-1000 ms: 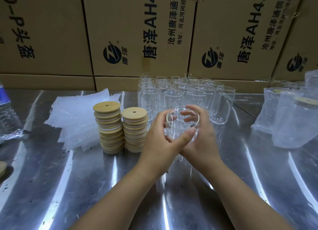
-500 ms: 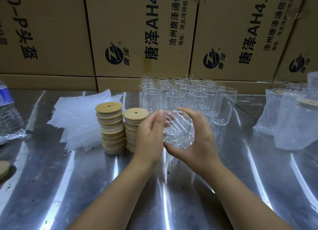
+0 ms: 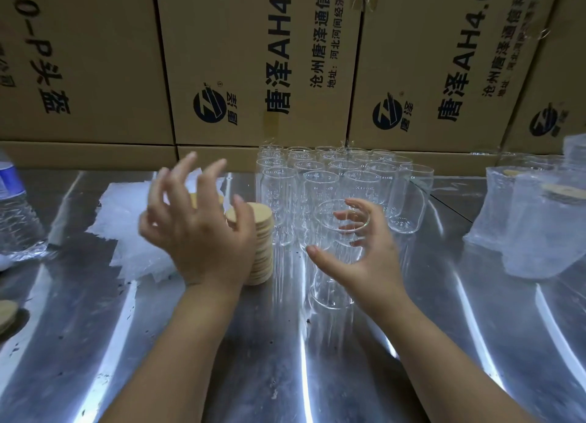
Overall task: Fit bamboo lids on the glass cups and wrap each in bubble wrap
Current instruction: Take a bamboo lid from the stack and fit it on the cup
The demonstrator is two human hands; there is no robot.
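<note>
Lidding is the step in hand, by my reading. The right hand (image 3: 371, 261) has thumb and fingers curled round one glass cup (image 3: 329, 289) at the near middle of the bench (image 3: 317, 375), its rim bare and open. Whether its base sits on the steel or hangs just above it, I cannot tell. Out to the left, the left hand (image 3: 196, 232) is empty, fingers spread wide and a little blurred, poised in front of the stack of bamboo lids (image 3: 261, 258) with nothing pinched. A second stack (image 3: 194, 199) peeks out between its fingers. Left of the lids and a little farther back lies the pile of bubble wrap (image 3: 126, 219), loose and untouched. Far middle, just behind the held cup, stands a tight cluster of bare cups (image 3: 342, 175), so plenty of work looks to be left. On the right sit wrapped cups (image 3: 539, 232), lids showing through the film. The next move, I'd say, calls for a light pinch on the top lid alone, so its neighbours do not slide off. Then it goes across to the right and flat onto the rim, pressed evenly while the right hand steadies the glass. Only after that comes a sheet of wrap. One caution: the cluster stands close behind, and a careless swing could knock it.
</note>
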